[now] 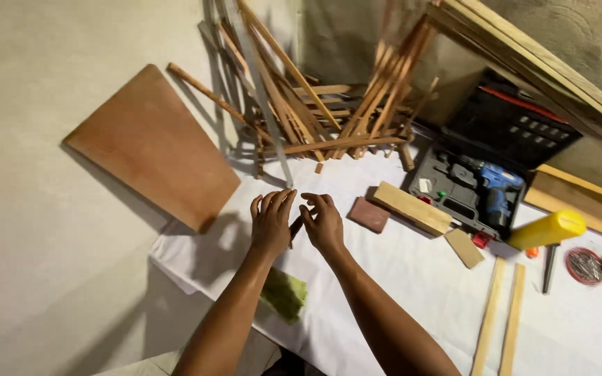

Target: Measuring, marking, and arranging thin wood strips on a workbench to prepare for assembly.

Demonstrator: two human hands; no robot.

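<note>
Small dark stick (296, 226) sits between the two hands over the white counter (398, 278). Left hand (271, 221) and right hand (323, 223) fingers (308, 212) pinch it from both sides. Off to the right, an open black tool case (485, 163) holds a blue drill (499, 188).

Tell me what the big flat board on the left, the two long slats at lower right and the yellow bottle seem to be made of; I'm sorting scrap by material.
Flat board: looks like plywood or veneered board, smooth reddish-brown face, matte. Two long slats: pale bare wood, with faint grain, seemingly unfinished. Yellow bottle: probably plastic, uniform glossy yellow with a highlight.
</note>
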